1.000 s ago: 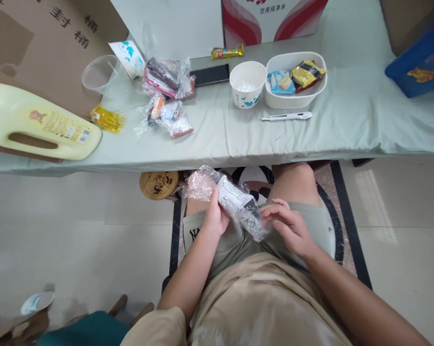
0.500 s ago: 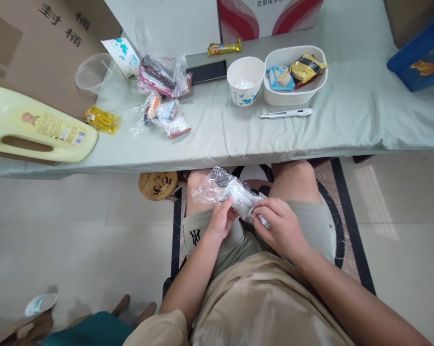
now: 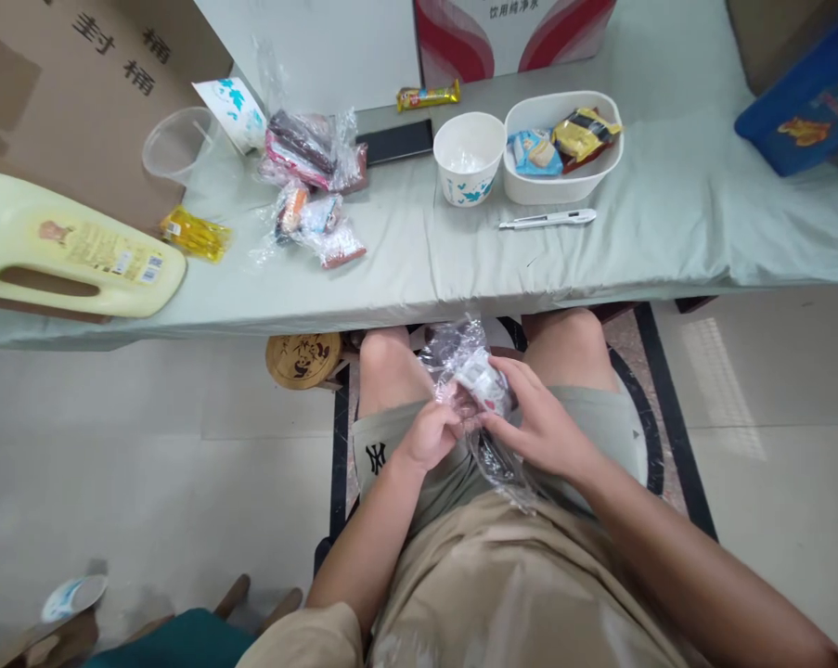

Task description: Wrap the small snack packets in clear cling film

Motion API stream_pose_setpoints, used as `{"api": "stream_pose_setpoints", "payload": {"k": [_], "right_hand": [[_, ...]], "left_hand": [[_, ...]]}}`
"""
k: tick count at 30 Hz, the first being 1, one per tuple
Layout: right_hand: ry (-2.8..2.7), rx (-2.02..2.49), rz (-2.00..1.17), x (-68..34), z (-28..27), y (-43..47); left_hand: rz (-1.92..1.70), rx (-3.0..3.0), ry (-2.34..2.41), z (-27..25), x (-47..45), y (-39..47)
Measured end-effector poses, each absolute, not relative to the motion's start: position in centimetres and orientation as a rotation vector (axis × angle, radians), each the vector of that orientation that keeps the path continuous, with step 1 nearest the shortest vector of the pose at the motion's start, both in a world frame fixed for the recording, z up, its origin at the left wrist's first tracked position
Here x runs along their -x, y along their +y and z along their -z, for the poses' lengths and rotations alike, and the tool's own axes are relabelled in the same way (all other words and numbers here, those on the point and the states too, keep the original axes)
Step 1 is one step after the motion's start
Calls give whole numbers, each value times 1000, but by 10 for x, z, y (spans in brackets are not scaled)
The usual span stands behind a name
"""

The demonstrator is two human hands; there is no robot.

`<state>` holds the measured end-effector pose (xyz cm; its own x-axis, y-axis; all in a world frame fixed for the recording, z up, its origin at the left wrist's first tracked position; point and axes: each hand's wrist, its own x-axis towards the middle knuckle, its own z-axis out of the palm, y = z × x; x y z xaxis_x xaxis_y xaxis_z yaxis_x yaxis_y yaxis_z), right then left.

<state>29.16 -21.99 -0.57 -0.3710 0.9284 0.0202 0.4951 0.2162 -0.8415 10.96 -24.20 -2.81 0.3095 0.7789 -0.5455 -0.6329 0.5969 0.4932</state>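
Over my lap, a crinkled clear plastic package (image 3: 484, 380) with a white printed label and something dark inside is between my two hands. My left hand (image 3: 429, 436) pinches its plastic on the near left side. The fingers and thumb of my right hand (image 3: 540, 417) grip the labelled part from the right. Loose clear film hangs below toward my shirt, and more sticks up beyond the label. What exactly lies inside cannot be made out through the glare and folds.
On the cloth-covered table (image 3: 405, 278) ahead lie wrapped snacks (image 3: 314, 153), a black phone (image 3: 395, 142), a paper cup (image 3: 469, 158), a white tub (image 3: 563, 186) with snack packets and a utility knife (image 3: 547, 220). A yellow jug (image 3: 77, 246) lies left. A wooden stool (image 3: 302, 360) stands below.
The package has been turned between my hands: its label now faces differently and loose film hangs nearer my body. My right hand has opened wider around it; my left has shifted slightly nearer.
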Motion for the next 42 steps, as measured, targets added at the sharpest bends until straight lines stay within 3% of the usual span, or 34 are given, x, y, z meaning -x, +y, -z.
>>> {"api": "stream_pose_setpoints", "payload": {"k": [4,10,16,23,28,35,38,40,42], "right_hand": [[-1547,1384,-1467,-291,25,-216],[-656,1087,-2024,-299,28,-215],[-348,874,-2234,-315,35,-222],[-322,944,-2228,-308,49,-224],[-497,1126,-1892,-320,29,-172],[-688,1392,-1386,-335,-49,1],[-712,1540,-1184,-324,-51,-6],[-946,1346,-1331,-313,-35,-51],[-1113,1090,-1684,-305,-16,-109]], "left_hand": [[-914,-211,835,26,-110,-242],[-969,-320,825,16,-90,-236],[-1014,-367,788,-2,-70,-231],[-1187,-413,650,-25,-48,-235],[-1277,-425,833,-24,-41,-227],[-1193,-329,810,1,-46,-225],[-1191,-308,760,4,-48,-223],[-1160,-305,736,6,-49,-221],[-1132,-304,747,10,-51,-219]]}}
